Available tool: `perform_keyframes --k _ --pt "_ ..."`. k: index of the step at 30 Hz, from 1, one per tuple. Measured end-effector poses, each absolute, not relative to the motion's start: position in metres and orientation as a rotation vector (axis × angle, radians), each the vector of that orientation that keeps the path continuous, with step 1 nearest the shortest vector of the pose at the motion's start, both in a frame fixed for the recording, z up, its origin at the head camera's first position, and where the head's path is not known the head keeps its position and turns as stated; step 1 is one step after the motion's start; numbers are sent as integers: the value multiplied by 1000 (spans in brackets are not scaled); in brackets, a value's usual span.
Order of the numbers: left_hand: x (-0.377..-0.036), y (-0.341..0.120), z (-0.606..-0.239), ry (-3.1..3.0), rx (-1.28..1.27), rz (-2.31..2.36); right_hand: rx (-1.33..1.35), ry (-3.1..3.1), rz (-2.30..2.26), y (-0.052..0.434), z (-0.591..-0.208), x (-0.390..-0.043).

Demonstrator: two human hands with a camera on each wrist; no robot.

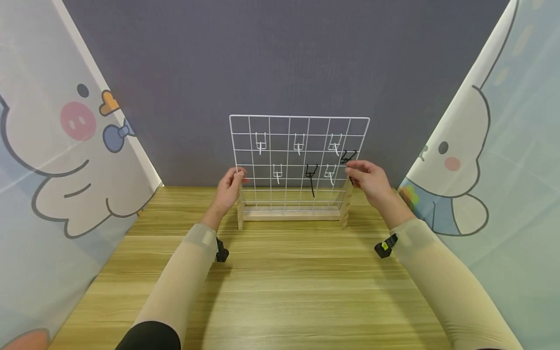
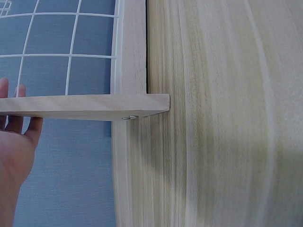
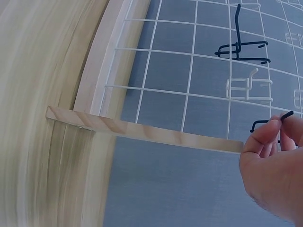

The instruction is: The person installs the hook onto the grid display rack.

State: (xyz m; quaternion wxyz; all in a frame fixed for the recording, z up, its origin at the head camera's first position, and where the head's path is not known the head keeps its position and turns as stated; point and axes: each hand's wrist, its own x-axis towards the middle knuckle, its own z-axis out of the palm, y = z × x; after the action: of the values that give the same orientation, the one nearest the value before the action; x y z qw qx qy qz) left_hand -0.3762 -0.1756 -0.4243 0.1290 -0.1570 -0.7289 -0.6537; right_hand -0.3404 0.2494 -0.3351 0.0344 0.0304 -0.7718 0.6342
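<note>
A white wire grid rack [image 1: 299, 116] stands upright in a light wooden base [image 1: 290, 215] on the table. My left hand [image 1: 229, 187] grips its left side; in the left wrist view, fingers [image 2: 34, 130] curl around the wooden side post [image 2: 85, 105]. At the right edge, my right hand [image 1: 372, 181] pinches a black hook [image 1: 348, 157] between thumb and fingertips, up against the wires. Seen from the right wrist, the tip of this black hook [image 3: 287, 115] pokes out past the fingers. Another black hook [image 1: 311, 174] hangs lower on the grid, left of that hand.
Several white hooks hang on the grid, among them an upper left white hook [image 1: 260, 145] and a lower right white hook [image 1: 330, 174]. A grey wall [image 1: 288, 58] rises behind. Cartoon-printed curtains [image 1: 57, 146] flank the wood-grain table [image 1: 297, 287].
</note>
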Motion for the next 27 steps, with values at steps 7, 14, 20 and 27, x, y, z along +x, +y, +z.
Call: perform_keyframes --k 7,14,20,27 --pt "-367 -173 -415 -2157 -414 -1890 56 -2365 1955 253 -338 -338" --pt "-350 -169 -399 -2154 -425 -1887 56 -2255 2052 254 -338 -333" --pt "-360 -170 -408 -2127 -423 -1914 72 -2271 2039 256 -340 -331" --pt "-373 -176 -422 -2157 -416 -1866 64 -2319 2013 259 -341 -325"
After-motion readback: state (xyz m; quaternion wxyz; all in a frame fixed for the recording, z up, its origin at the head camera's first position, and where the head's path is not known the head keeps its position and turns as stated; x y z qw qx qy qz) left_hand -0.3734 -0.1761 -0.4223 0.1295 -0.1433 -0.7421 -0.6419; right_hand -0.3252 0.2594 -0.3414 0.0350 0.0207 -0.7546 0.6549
